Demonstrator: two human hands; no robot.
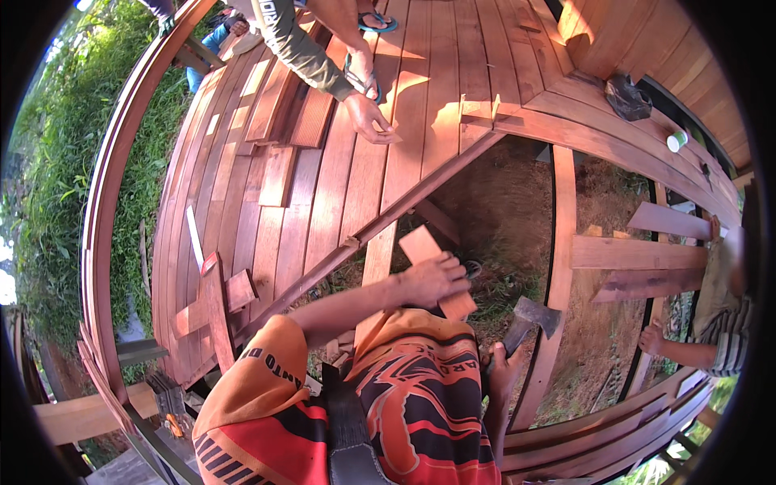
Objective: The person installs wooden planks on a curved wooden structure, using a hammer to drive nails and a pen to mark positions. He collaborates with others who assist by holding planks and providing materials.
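My left hand reaches across in front of me, its fingers wrapped round a short flat piece of wood. One end of the piece sticks out beyond the hand, the other below it. On my right side, my right hand grips the handle of a hatchet. The hatchet's dark metal head points up and to the right, apart from the wood, over the open floor frame. A wooden strip edges the laid deck boards just beyond my left hand.
A co-worker's hand hangs over the deck ahead; another person's hand is at right. Between joists the floor is open to soil. Loose boards, a handsaw, a black bag and a cup lie about.
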